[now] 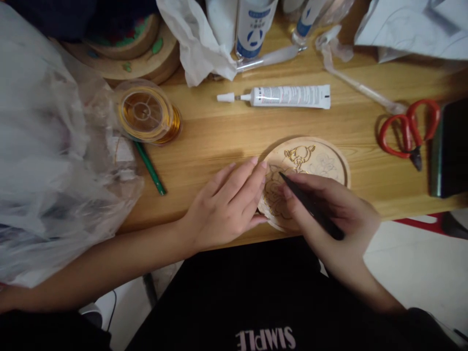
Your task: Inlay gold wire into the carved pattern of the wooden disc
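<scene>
A round wooden disc (321, 158) with gold outline drawings lies near the table's front edge. My left hand (226, 207) rests on the table with its fingers pressed together against the disc's left rim. My right hand (332, 214) is closed around a thin black pointed tool (310, 204), whose tip touches the disc's middle. The right hand covers the disc's lower part.
A white glue tube (285, 96) lies behind the disc. A spool of gold wire (148, 114) and a green pen (149, 168) sit to the left beside clear plastic bags (47, 161). Red scissors (409, 129) and a dark case (449, 146) lie to the right. Bottles (254, 24) stand at the back.
</scene>
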